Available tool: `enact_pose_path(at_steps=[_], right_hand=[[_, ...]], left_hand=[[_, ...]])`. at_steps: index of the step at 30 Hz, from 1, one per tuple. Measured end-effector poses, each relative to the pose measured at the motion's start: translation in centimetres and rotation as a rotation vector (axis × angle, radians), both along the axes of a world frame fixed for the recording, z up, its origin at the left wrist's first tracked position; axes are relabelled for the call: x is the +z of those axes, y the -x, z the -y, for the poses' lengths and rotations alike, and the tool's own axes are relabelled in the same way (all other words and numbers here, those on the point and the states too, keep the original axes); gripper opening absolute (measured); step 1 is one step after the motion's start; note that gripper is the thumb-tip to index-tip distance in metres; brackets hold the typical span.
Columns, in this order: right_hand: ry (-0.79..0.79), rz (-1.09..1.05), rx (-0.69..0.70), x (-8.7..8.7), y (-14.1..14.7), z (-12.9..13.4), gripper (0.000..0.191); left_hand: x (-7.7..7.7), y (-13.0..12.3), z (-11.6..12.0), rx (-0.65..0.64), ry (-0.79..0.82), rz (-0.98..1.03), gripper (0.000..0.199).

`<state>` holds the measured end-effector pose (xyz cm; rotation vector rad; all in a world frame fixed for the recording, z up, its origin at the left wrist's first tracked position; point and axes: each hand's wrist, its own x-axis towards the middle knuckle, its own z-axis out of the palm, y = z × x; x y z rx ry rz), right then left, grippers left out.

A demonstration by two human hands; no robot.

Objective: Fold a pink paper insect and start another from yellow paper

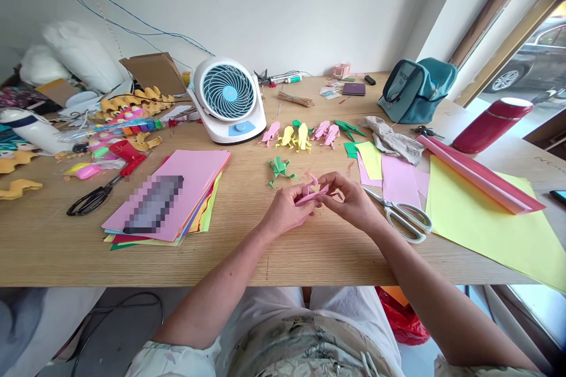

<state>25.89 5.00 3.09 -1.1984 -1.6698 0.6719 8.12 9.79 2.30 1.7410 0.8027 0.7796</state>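
Observation:
Between my two hands is a pink origami figure [312, 195], with thin folded points sticking up and out to the right. My left hand [286, 207] pinches its left side, and my right hand [347, 199] has its fingers closed on the right side. The fingertips hide part of the folds. Just beyond my hands a green origami frog [279, 169] rests on the wooden table. Farther back stand more folded figures: a pink one [269, 133], yellow ones [303, 138], and green ones [349, 128].
White-handled scissors [409, 221] lie right of my right hand, by pink paper pieces [400, 179] and yellow sheets [477, 212]. A coloured paper stack [194, 174] and black-handled scissors [95, 197] are at left. Behind stand a fan [230, 100], a teal bag [415, 91] and a red bottle [490, 125].

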Motion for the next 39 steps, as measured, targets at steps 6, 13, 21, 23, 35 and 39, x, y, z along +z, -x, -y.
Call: enact_pose_path(at_steps=[6,13,21,23,35,39], right_hand=[[0.021,-0.023,0.014,0.1,0.3,0.1,0.024],[0.026,-0.086,0.006,0.0,0.1,-0.1,0.030],[-0.002,-0.070,0.017,0.2,0.0,0.0,0.035],[-0.001,-0.044,0.005,0.3,0.4,0.1,0.039],[-0.160,0.026,0.077,0.7,-0.6,0.1,0.022],[-0.214,0.133,0.130,1.1,-0.5,0.1,0.015]], left_hand=[[-0.5,0.0,0.0,-0.002,-0.005,0.040,0.032],[0.2,0.0,0.2,-0.025,0.054,0.107,0.032],[0.2,-0.2,0.3,-0.003,0.141,0.125,0.032],[0.3,-0.2,0.3,0.013,0.121,0.108,0.032],[1.0,0.3,0.3,-0.085,0.306,0.172,0.032],[1.0,0.6,0.1,-0.110,0.306,0.179,0.030]])
